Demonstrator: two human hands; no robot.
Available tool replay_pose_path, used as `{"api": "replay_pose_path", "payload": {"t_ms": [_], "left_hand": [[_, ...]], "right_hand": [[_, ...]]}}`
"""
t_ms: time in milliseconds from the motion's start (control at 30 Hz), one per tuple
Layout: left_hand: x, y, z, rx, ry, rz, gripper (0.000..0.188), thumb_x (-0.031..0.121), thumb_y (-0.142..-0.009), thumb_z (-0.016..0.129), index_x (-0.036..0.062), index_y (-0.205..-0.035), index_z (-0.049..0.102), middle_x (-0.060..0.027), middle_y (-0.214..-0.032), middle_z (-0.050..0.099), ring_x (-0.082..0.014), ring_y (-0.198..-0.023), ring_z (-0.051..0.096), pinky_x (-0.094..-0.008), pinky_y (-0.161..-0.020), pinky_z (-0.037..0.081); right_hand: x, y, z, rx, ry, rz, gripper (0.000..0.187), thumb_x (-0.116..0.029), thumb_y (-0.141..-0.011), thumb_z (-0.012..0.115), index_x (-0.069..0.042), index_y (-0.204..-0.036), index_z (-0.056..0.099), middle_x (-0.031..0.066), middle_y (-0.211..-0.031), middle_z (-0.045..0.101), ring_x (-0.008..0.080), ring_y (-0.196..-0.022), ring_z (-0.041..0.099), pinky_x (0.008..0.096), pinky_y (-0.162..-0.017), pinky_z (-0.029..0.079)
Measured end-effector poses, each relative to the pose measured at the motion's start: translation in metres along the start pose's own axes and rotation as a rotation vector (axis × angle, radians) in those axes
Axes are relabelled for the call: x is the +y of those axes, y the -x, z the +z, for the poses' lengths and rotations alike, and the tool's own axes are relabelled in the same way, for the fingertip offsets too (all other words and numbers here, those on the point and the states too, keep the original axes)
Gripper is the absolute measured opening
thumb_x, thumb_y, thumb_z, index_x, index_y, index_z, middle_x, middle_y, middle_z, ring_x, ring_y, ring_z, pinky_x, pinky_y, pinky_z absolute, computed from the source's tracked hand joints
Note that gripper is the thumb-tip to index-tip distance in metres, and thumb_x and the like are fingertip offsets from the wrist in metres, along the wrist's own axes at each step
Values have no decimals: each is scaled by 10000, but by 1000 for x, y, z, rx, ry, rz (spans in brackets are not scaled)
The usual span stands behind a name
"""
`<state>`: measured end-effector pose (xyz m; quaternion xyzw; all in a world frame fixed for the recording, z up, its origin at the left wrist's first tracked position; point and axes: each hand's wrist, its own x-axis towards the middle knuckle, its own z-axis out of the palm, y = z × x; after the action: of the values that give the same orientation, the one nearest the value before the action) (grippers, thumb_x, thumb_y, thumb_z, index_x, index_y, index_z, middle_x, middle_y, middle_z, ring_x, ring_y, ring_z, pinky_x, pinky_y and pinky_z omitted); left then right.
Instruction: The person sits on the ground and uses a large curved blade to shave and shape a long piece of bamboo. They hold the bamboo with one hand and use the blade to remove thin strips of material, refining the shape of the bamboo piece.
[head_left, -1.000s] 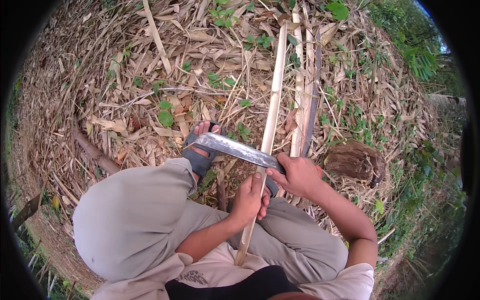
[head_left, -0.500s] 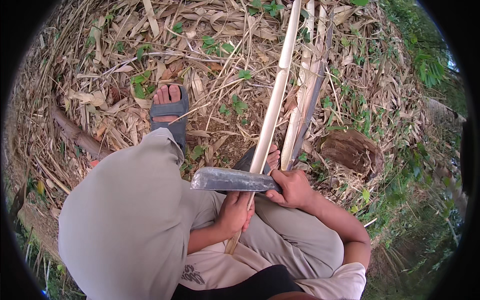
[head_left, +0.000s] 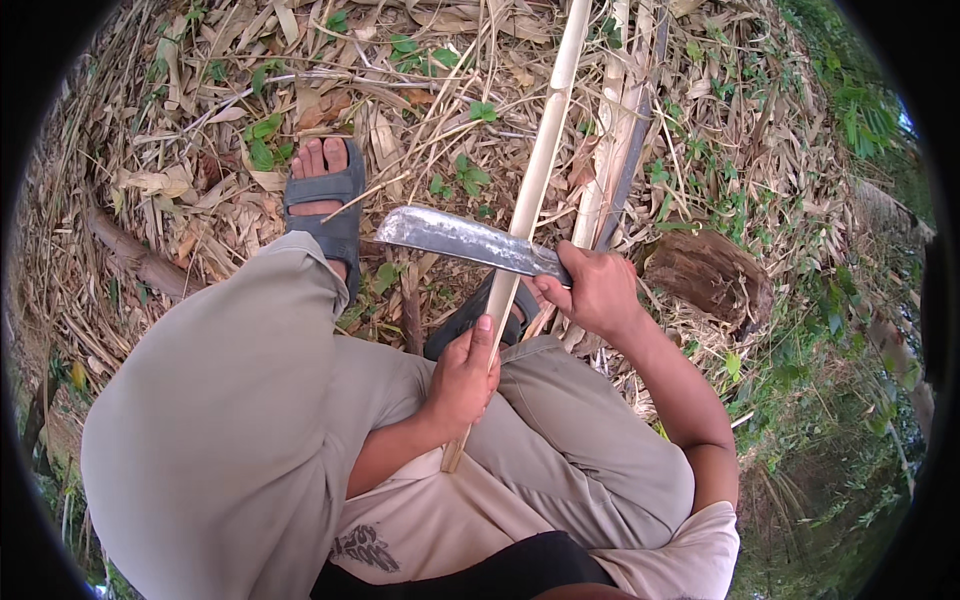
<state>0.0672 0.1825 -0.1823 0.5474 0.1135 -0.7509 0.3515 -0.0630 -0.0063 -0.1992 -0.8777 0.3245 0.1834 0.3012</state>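
Observation:
My left hand [head_left: 466,378] is closed around a long pale split bamboo strip [head_left: 540,165]. The strip's near end rests against my shirt, and its far part runs out over the ground, away from me. My right hand [head_left: 600,288] grips a machete [head_left: 465,240], its handle mostly hidden in the fist. The broad dark blade, worn silvery along one side, points left and lies across the strip, beyond my left hand. From this view I cannot tell whether its edge bites into the bamboo.
More split bamboo lengths [head_left: 605,140] lie just right of the strip. A brown stump-like piece of wood [head_left: 708,275] sits farther right, and a thick stick [head_left: 145,255] lies at left. My sandalled foot [head_left: 325,205] stands on dry leaves [head_left: 240,60] with small green plants.
The machete has moved away from me along the strip, and its blade has tilted. My right hand went with it; my left hand still holds the bamboo, slightly farther out.

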Motion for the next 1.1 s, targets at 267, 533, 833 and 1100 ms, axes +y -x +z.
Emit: {"api": "replay_pose_path", "payload": {"t_ms": [267,533,833,1100], "left_hand": [[2,-5,-2,-28,135,-60,515,572,-1038,345,118,-801,406,27,-468,323,-81,-305,328,-245,-266,285],[3,-2,-10,-37,125,-7,506,565,-1042,341,126,-796,404,34,-481,334,-77,-296,313,-243,-267,286],[-7,2,-12,-20,135,-16,486,537,-1052,340,130,-794,402,31,-479,332,-81,-295,296,-244,-268,273],[-4,4,-13,-45,155,-2,474,529,-1054,345,126,-812,403,24,-497,344,-77,-311,309,-232,-278,272]], "right_hand": [[-7,7,13,73,-1,-156,605,-671,-897,530,-73,-810,535,144,-560,585,388,-551,631,487,-510,492],[10,-22,-5,30,51,-116,622,-676,-899,518,-60,-815,534,121,-629,608,365,-560,646,471,-506,500],[10,-10,29,83,42,-244,643,-748,-857,479,-108,-837,540,87,-667,621,327,-575,639,470,-499,419],[28,-35,16,148,140,-259,646,-697,-871,534,-53,-829,527,162,-694,644,385,-591,657,474,-531,526]]}}
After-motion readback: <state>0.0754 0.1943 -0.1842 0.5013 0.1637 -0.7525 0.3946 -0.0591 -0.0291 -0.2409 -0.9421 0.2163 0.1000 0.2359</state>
